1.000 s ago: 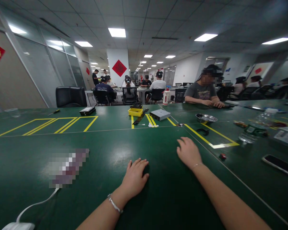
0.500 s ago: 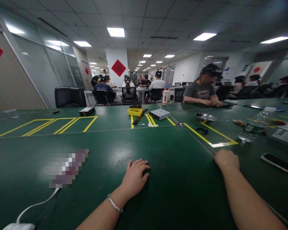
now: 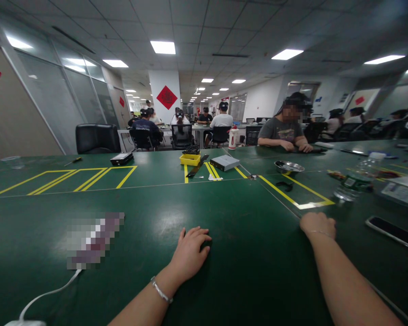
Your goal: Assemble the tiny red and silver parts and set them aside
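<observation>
My left hand (image 3: 190,253) lies flat on the green table (image 3: 245,280), fingers spread, holding nothing; a silver bracelet sits on its wrist. Further right, my right hand (image 3: 318,225) rests on the table beside a seam, its fingers curled down toward the surface. Whatever lies under those fingers is hidden. A black phone (image 3: 392,233) lies to the right of that hand. A clear water bottle (image 3: 355,183) lies on its side beyond it.
A pixelated item (image 3: 91,240) with a white cable (image 3: 44,294) lies at the left. Farther back are a yellow tray (image 3: 190,159), a grey box (image 3: 225,162), a metal dish (image 3: 289,167) and a black device (image 3: 121,158). A person (image 3: 285,129) sits across the table.
My right hand has slid right along the table, from the centre to the seam, and now covers the spot where a small red and black object lay. My left hand stayed put.
</observation>
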`<state>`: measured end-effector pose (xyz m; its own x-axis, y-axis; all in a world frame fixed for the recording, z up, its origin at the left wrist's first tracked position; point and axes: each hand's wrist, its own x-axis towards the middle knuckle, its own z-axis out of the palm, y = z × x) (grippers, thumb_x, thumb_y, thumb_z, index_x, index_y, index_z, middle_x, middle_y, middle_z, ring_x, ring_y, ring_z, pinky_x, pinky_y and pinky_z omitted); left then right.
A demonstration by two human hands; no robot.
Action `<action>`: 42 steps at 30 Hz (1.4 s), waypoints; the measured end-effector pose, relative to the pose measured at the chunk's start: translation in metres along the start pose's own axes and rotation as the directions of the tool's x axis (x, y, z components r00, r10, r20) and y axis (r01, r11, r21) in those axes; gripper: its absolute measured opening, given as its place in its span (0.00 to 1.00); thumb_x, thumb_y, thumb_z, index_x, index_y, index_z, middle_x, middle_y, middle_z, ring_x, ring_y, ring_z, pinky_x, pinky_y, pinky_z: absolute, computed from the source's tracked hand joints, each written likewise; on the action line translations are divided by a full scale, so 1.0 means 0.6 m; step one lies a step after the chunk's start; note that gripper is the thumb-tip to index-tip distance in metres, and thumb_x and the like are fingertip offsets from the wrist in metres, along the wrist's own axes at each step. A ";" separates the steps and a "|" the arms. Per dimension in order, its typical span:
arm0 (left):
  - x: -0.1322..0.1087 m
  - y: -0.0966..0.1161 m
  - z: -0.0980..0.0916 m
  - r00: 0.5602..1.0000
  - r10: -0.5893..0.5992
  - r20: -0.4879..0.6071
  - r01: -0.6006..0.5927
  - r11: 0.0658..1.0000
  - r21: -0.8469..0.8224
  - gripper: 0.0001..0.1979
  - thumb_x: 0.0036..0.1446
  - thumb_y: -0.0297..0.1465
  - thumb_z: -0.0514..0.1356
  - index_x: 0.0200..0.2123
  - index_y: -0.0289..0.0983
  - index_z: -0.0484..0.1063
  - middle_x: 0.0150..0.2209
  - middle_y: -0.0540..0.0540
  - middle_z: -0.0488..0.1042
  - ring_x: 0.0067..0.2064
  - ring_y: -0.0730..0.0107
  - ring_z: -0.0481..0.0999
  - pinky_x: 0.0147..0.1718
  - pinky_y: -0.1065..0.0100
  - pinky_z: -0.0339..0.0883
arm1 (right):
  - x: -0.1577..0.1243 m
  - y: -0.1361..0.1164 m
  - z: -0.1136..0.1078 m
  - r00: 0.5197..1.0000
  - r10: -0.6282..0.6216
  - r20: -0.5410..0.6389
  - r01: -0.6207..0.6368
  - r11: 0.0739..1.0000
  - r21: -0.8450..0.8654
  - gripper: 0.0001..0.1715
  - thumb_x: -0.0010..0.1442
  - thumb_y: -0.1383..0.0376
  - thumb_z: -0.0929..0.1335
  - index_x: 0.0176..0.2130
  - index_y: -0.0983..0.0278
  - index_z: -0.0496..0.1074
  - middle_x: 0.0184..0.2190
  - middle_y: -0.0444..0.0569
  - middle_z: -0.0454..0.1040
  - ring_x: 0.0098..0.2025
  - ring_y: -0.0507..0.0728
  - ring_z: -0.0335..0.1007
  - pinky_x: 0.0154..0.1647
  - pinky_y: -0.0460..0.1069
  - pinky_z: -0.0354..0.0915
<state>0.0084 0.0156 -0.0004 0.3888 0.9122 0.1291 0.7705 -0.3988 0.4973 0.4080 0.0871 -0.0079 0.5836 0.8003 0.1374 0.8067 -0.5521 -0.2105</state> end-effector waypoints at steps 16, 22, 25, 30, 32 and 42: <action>-0.002 0.004 -0.004 0.999 -0.013 -0.035 0.012 0.999 -0.037 0.15 0.47 0.31 0.52 0.42 0.45 0.62 0.48 0.50 0.64 0.53 0.64 0.54 0.51 0.50 0.33 | -0.067 -0.142 -0.040 0.926 -0.310 0.218 0.188 0.875 0.447 0.15 0.46 0.66 0.59 0.33 0.63 0.69 0.31 0.48 0.71 0.31 0.52 0.65 0.32 0.46 0.60; -0.001 0.013 -0.004 0.992 -0.060 -0.112 0.047 0.992 -0.121 0.19 0.44 0.38 0.55 0.41 0.41 0.60 0.37 0.49 0.70 0.43 0.65 0.65 0.51 0.53 0.37 | -0.203 -0.251 -0.043 0.613 -0.723 0.318 0.216 0.540 0.813 0.11 0.44 0.67 0.63 0.32 0.66 0.66 0.25 0.44 0.67 0.26 0.48 0.62 0.27 0.43 0.59; -0.001 0.020 -0.003 0.986 -0.056 -0.155 0.033 0.989 -0.141 0.17 0.41 0.38 0.58 0.36 0.39 0.62 0.30 0.51 0.71 0.37 0.67 0.68 0.49 0.56 0.45 | -0.274 -0.287 -0.034 0.528 -0.802 0.279 0.202 0.437 0.876 0.09 0.43 0.69 0.64 0.30 0.65 0.65 0.22 0.42 0.64 0.23 0.47 0.60 0.23 0.42 0.58; -0.001 0.021 0.000 0.980 -0.018 -0.199 -0.013 0.988 -0.154 0.03 0.47 0.31 0.53 0.28 0.38 0.63 0.28 0.50 0.69 0.34 0.69 0.67 0.35 0.68 0.58 | -0.312 -0.302 -0.024 0.470 -0.846 0.251 0.204 0.381 0.902 0.09 0.46 0.67 0.62 0.32 0.64 0.62 0.24 0.43 0.65 0.25 0.48 0.61 0.25 0.43 0.59; 0.000 0.018 0.001 0.979 -0.029 -0.200 -0.010 0.982 -0.189 0.03 0.48 0.30 0.51 0.28 0.38 0.63 0.28 0.50 0.69 0.34 0.70 0.67 0.34 0.69 0.59 | -0.290 -0.295 -0.032 0.470 -0.853 0.229 0.325 0.408 0.853 0.11 0.49 0.64 0.61 0.35 0.64 0.63 0.28 0.45 0.66 0.28 0.49 0.62 0.29 0.45 0.61; 0.008 -0.007 -0.004 0.978 -0.157 -0.134 0.087 0.902 -0.423 0.04 0.47 0.32 0.52 0.29 0.39 0.64 0.30 0.51 0.71 0.33 0.72 0.69 0.33 0.70 0.60 | -0.046 -0.078 -0.019 0.980 -0.186 -0.073 0.181 0.981 -0.063 0.23 0.51 0.62 0.57 0.47 0.61 0.60 0.51 0.58 0.53 0.53 0.70 0.42 0.44 0.66 0.45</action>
<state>0.0059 0.0216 0.0004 0.1917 0.9677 0.1635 0.5154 -0.2410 0.8224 0.3555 0.0882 0.0091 0.4290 0.8695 0.2449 0.9033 -0.4116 -0.1209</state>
